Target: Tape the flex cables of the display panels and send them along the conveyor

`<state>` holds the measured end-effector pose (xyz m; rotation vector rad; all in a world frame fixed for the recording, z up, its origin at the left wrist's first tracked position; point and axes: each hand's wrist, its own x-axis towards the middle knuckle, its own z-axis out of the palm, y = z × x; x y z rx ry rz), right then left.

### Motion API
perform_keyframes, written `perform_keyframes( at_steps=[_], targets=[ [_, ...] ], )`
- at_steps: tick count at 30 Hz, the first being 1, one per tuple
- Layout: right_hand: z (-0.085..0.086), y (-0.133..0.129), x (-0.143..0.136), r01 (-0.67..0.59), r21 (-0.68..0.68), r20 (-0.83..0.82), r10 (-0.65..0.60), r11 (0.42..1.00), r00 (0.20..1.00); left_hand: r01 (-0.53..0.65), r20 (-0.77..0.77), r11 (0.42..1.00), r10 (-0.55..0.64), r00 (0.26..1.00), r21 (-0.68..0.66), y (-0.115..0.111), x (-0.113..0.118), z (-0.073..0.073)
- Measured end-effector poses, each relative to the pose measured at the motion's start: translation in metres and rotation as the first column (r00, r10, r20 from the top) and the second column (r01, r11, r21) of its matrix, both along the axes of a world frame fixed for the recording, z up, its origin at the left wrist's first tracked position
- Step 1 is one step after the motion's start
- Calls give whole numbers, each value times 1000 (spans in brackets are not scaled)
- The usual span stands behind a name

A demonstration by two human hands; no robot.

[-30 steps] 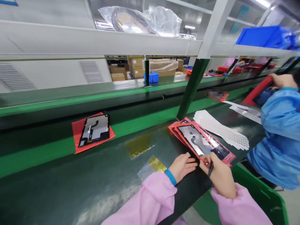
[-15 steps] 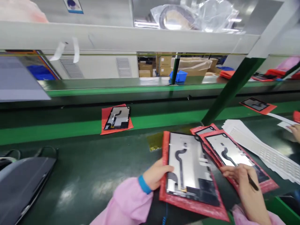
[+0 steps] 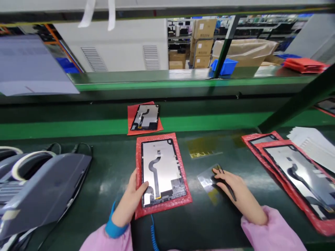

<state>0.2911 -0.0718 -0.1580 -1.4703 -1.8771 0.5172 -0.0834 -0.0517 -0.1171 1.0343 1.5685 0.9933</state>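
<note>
My left hand (image 3: pixel 136 193) grips the left edge of a red bubble-wrap sheet with a tablet screen panel (image 3: pixel 163 170) lying on it, thumb on top. The panel shows its silvery back with a dark curved flex cable (image 3: pixel 155 170). My right hand (image 3: pixel 231 183) holds black tweezers (image 3: pixel 227 184) between thumb and fingers. Their tips are at a clear plastic sheet (image 3: pixel 208 181) on the bench; whether they pinch it I cannot tell. A blue wrist strap (image 3: pixel 115 226) circles my left wrist.
Another panel on red wrap (image 3: pixel 145 118) lies farther back. Stacked panels on red wrap (image 3: pixel 295 170) and white paper sheets (image 3: pixel 314 143) are at right. Amber film (image 3: pixel 201 146) sticks to the bench. Grey equipment (image 3: pixel 57 184) stands left; a dark green post (image 3: pixel 293 99) slants at right.
The view has turned right-to-left across the bench. My left hand has brought its panel away from the stacked panels. My right hand has left the stack with the tweezers for the clear sheet.
</note>
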Motion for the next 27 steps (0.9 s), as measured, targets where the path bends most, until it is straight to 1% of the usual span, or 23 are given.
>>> perform_keyframes(
  at_steps=[1,2,3,4,5,7,8,9,10,11,12,13,14,15,16,18,22,24,27],
  targets=[
    [-4,0,-2,3,27,55,-4,1000,998,2,-139,994,14,990,111,-7,3,-2],
    [-6,-1,-6,24,49,89,-28,999,996,29,-282,974,36,959,223,-16,7,-3],
    [-8,-1,-10,52,62,110,-59,997,992,91,-414,943,52,909,319,-25,14,-2],
    [-9,-2,-15,85,70,120,-93,994,988,187,-528,906,47,848,380,-34,21,-1],
    [-8,-3,-19,109,70,119,-117,992,986,305,-621,861,15,784,406,-42,31,0],
    [-2,-6,-25,139,52,63,-142,989,988,554,-739,749,-131,661,363,-55,54,-1],
    [2,-7,-26,154,37,10,-154,987,988,663,-767,677,-226,600,319,-58,67,-3],
    [7,-8,-26,179,13,-54,-178,984,983,757,-784,590,-315,535,280,-60,80,-8],
    [11,-9,-25,208,-22,-124,-209,978,970,836,-796,489,-389,464,248,-61,93,-14],
    [15,-10,-24,236,-68,-196,-245,969,949,892,-806,395,-442,393,219,-61,105,-22],
    [18,-11,-22,258,-120,-263,-281,959,923,929,-813,318,-480,330,189,-60,115,-29],
    [20,-12,-21,260,-176,-319,-305,950,897,952,-816,264,-507,276,158,-59,123,-36],
    [21,-13,-20,243,-228,-363,-314,943,877,963,-815,238,-528,237,125,-58,130,-41],
    [21,-16,-19,219,-271,-392,-315,937,865,966,-812,240,-542,215,95,-57,135,-45],
    [21,-18,-19,199,-302,-404,-314,932,859,964,-808,258,-551,208,72,-57,138,-47],
    [18,-24,-20,192,-329,-387,-317,925,866,956,-803,287,-556,215,57,-58,140,-47],
    [11,-36,-23,211,-304,-326,-310,929,893,941,-803,330,-541,250,71,-63,140,-48],
    [11,-40,-24,197,-287,-312,-286,937,906,934,-800,349,-539,263,72,-65,140,-50],
    [13,-43,-24,155,-266,-312,-237,951,920,928,-795,364,-538,282,83,-67,141,-53]
  ],
)
